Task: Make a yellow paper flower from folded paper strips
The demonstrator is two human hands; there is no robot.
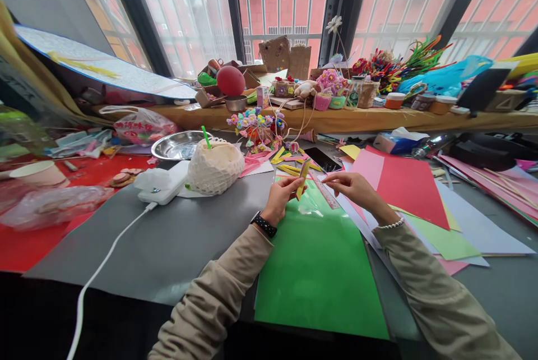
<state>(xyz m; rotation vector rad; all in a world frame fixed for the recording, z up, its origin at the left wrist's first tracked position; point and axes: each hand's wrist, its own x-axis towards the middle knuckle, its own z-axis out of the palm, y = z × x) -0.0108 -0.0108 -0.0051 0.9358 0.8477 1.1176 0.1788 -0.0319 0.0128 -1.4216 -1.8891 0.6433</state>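
Observation:
My left hand [282, 196] pinches a folded strip of yellow paper [302, 179], held upright above the top of a green sheet [319, 276]. Just right of it, my right hand [353, 187] hovers with its index finger stretched towards the strip and nothing visible in its fingers. Between the hands, a clear pink-patterned ruler [326, 192] lies slantwise on the green sheet. More yellow strips [290, 169] are scattered behind my left hand, beside a dark phone [323, 160].
Left of my hands stand a coconut in white foam netting [214, 166], a metal dish [180, 146] and a white device [162, 185] with a cable. Coloured paper sheets [412, 186] overlap at right. Craft flowers [258, 127] stand below the crowded ledge [202, 119].

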